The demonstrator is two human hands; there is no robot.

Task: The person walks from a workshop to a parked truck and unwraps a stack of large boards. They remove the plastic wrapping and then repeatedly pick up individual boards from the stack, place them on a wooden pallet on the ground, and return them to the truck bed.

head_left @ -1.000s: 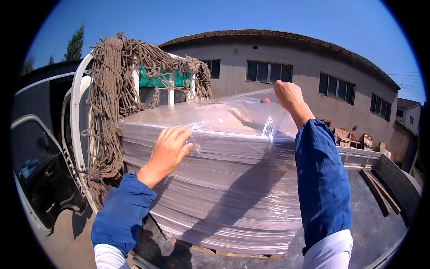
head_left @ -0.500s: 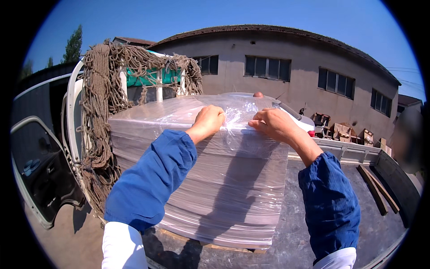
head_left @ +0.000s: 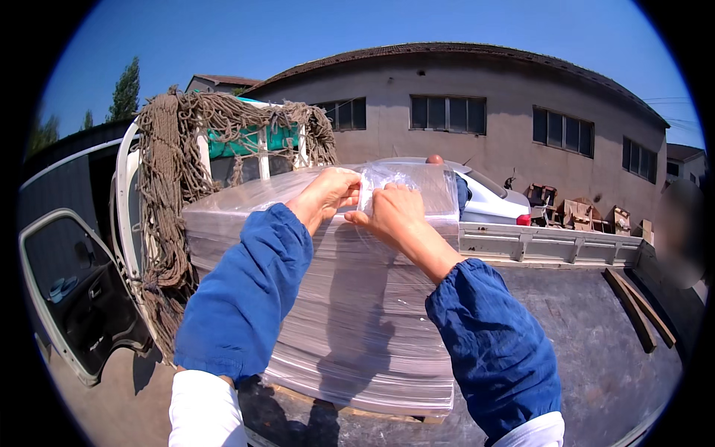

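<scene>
— Pinching a loose flap of clear wrap film [head_left: 406,186] at the top front edge of the wrapped stack of flat sheets [head_left: 350,298], straight ahead and slightly above both hands?

— Yes. Left hand [head_left: 325,195] closed on the film from the left, right hand [head_left: 395,217] closed on it from the right, thumbs nearly touching, neither nearer than the other.

— Long axis?

— Flap standing upright; stack lying flat, longest side running left to right across the truck bed [head_left: 581,328].

— Counting?

— One flap, one stack, two hands, two blue sleeves [head_left: 246,290]. Under the stack, one pallet [head_left: 350,410], barely showing.

— Farther out?

— One rope net [head_left: 167,216] draped just left of the stack, one open cab door [head_left: 74,290] beyond, two wooden planks [head_left: 640,309] well apart at right, one pale car [head_left: 495,201] behind, one grey building [head_left: 491,104].
</scene>
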